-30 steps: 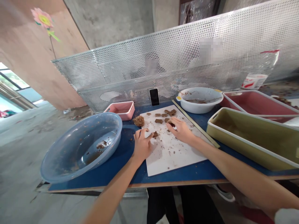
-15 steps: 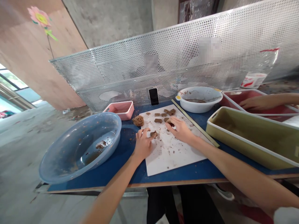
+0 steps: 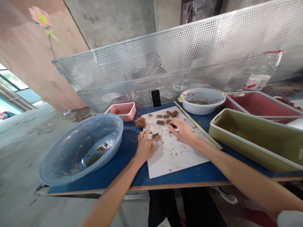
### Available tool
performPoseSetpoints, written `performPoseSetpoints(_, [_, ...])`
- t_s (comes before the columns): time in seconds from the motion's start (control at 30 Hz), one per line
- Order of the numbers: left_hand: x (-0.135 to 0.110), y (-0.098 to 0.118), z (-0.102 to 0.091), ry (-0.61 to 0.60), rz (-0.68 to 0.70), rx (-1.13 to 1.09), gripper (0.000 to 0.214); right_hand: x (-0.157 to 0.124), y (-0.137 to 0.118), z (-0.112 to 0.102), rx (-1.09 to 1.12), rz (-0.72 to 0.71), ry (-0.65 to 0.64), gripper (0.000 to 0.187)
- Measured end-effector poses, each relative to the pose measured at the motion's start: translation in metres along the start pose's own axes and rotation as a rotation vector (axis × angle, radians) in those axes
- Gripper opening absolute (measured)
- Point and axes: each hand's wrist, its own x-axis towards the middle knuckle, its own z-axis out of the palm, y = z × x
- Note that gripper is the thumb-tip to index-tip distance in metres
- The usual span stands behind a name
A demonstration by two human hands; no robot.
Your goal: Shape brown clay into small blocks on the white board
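Observation:
My left hand (image 3: 145, 146) rests at the left edge of a white board (image 3: 161, 167). Its thumb and fingers are closed around a small brown clay piece (image 3: 155, 135) lying low on the board. Farther right, my right hand (image 3: 182, 131) bends its fingers over another brown lump, mostly covered by the fingertips. Several short clay pieces (image 3: 160, 122) lie just beyond, near the board's far side. A rough, larger clay ball (image 3: 140, 122) sits at the board's left edge. Dark crumbs are scattered over the white surface.
A big blue basin (image 3: 54, 157) stands left, with a small pink tray (image 3: 130, 113) behind it. A phone (image 3: 156, 98) leans on the perforated screen. To the right are a wooden strip (image 3: 199, 126), a white basin (image 3: 201, 109), an olive trough (image 3: 246, 148) and a red bin (image 3: 265, 102).
Another person's hand and forearm, which were in the red bin at right, have left the view. Both my hands and the clay pieces stay in nearly the same place.

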Motion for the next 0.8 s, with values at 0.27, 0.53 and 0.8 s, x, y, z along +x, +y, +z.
performPoseSetpoints(0.27, [0.0021,-0.0012,0.0023,-0.024,-0.014,-0.021,0.059,-0.0008,0.0016,0.0011,-0.016,0.015,-0.015,0.025])
performPoseSetpoints(0.53, [0.0034,-0.0043,0.0080,-0.005,-0.024,-0.038,0.063,-0.0005,0.0014,0.0015,-0.018,0.002,-0.011,0.028])
performPoseSetpoints(0.8, [0.0048,-0.0069,0.0076,0.026,-0.031,-0.088,0.066,0.0005,-0.0014,0.0002,-0.006,-0.002,-0.003,0.028])
